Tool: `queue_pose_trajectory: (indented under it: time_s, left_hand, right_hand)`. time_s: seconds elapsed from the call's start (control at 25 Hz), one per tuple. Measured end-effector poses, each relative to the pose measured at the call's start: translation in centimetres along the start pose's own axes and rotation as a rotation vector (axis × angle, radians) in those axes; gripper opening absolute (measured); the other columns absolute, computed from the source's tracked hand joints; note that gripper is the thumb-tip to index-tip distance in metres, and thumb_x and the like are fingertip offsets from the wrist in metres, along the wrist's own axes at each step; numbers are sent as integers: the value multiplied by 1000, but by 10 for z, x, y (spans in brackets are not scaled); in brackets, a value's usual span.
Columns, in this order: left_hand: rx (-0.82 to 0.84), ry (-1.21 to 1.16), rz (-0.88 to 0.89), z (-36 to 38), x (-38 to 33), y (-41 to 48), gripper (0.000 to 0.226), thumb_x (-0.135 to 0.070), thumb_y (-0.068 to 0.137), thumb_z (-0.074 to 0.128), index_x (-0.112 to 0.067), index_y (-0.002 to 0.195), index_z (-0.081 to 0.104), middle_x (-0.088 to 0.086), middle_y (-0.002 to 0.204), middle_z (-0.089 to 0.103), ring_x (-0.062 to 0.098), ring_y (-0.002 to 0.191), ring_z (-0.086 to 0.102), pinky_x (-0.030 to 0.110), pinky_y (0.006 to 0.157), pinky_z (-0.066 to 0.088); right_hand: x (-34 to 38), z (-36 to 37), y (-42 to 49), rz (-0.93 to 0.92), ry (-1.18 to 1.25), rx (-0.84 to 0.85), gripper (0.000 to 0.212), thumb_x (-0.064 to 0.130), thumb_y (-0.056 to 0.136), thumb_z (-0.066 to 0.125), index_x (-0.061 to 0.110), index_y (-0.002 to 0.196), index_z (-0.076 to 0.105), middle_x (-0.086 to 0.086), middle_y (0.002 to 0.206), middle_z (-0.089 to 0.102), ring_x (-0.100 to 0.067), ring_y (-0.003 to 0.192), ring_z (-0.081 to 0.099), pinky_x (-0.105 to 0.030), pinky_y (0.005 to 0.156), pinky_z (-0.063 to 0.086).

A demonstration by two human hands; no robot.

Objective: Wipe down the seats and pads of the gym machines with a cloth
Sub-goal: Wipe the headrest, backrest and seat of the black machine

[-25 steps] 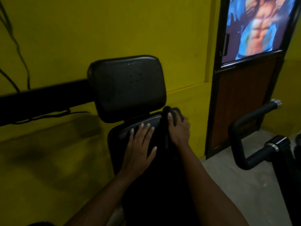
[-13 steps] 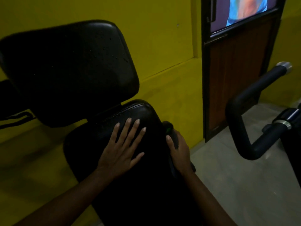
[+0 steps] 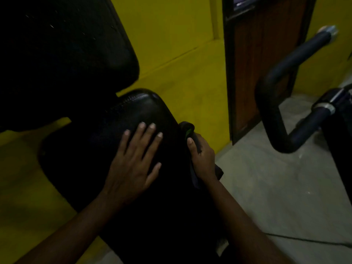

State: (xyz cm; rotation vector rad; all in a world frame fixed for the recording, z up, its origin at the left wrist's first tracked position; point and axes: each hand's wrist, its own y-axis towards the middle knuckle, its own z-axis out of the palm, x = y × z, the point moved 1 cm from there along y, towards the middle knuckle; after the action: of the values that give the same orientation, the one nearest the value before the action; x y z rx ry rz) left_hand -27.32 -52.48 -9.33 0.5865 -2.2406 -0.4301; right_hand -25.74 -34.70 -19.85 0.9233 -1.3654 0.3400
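Yellow walls surround the black seat pad (image 3: 118,149); it is steadied by the left hand (image 3: 133,164), laid flat with fingers spread, while a dark cloth (image 3: 188,130) is clamped by the right hand (image 3: 202,159) against the pad's right edge for wiping

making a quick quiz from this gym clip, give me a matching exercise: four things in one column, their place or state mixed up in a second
Things
1. left hand
2. right hand
3. handlebar
4. door

Place or state
A. closed on a dark cloth at the seat's right edge
B. set in the yellow wall, brown panel
C. flat, fingers spread, on the black seat
D. curved, black, over the grey floor at right

Pairs: 1-C, 2-A, 3-D, 4-B
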Motion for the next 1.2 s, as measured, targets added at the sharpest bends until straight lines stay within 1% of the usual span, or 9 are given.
queue_pose_trajectory:
  time_s: [0.28, 0.4, 0.52, 0.6, 0.76, 0.88, 0.96, 1.04, 1.2]
  left_hand:
    - [204, 29, 310, 55, -89, -38, 66, -42, 88, 31, -7, 144, 31, 14, 152, 30, 29, 142, 17, 49, 116, 5]
    - [222, 91, 341, 64, -101, -36, 67, -43, 90, 26, -6, 146, 26, 16, 155, 22, 31, 144, 12, 51, 116, 0]
    - [224, 69, 337, 71, -109, -40, 67, -42, 91, 26, -5, 146, 25, 18, 155, 20, 32, 144, 13, 51, 117, 1]
    - [230, 8, 386, 78, -123, -49, 67, -42, 90, 28, -5, 145, 29, 19, 153, 25, 31, 143, 15, 50, 117, 1]
    - [254, -67, 429, 93, -154, -64, 66, -41, 89, 26, -5, 144, 31, 19, 152, 27, 31, 142, 16, 50, 117, 1]
    - [257, -148, 430, 103, -173, -78, 66, -41, 88, 27, -5, 144, 31, 18, 152, 27, 30, 143, 16, 49, 117, 2]
    - [232, -155, 444, 109, -185, -87, 66, -41, 89, 26, -5, 144, 29, 18, 153, 26, 29, 143, 15, 48, 117, 3]
    - [215, -135, 459, 116, -190, -90, 65, -41, 91, 24, -6, 146, 27, 17, 154, 22, 29, 143, 15, 48, 117, 3]
    - [176, -60, 465, 123, -187, -92, 65, -44, 94, 23, -8, 147, 24, 15, 155, 19, 29, 143, 17, 47, 116, 7]
  right_hand:
    - [-94, -31, -67, 172, -163, -15, 68, 68, 82, 28, 19, 118, 57, -4, 114, 62, -19, 105, 56, -20, 73, 33]
    - [-112, -43, -84, 233, -170, -27, 59, 64, 88, 39, 15, 113, 60, -4, 107, 63, -21, 100, 57, -16, 69, 31]
    - [-143, -64, -110, 327, -145, -42, 40, 44, 92, 47, 12, 108, 63, -3, 99, 63, -24, 98, 60, -16, 70, 33]
    - [-164, -82, -133, 459, -118, -23, 32, 35, 96, 47, 11, 110, 63, -8, 104, 64, -27, 104, 59, -20, 75, 35]
    - [-186, -110, -151, 610, -153, 116, 32, 31, 98, 41, 13, 117, 61, -14, 114, 63, -28, 112, 56, -25, 84, 38]
    - [-172, -103, -125, 510, -43, 126, 22, 29, 96, 48, 22, 110, 64, 6, 104, 63, -9, 106, 56, -14, 87, 40]
    - [-180, -96, -116, 490, 13, 157, 21, 32, 95, 49, 24, 106, 65, 8, 101, 63, -5, 101, 57, -18, 90, 42]
    - [-206, -98, -125, 617, 75, 136, 18, 35, 94, 51, 25, 95, 66, 0, 102, 66, -14, 102, 58, -33, 94, 42]
    - [-235, -118, -140, 833, -15, 188, 33, 36, 94, 50, 13, 114, 65, -2, 106, 62, -15, 102, 55, -29, 93, 41]
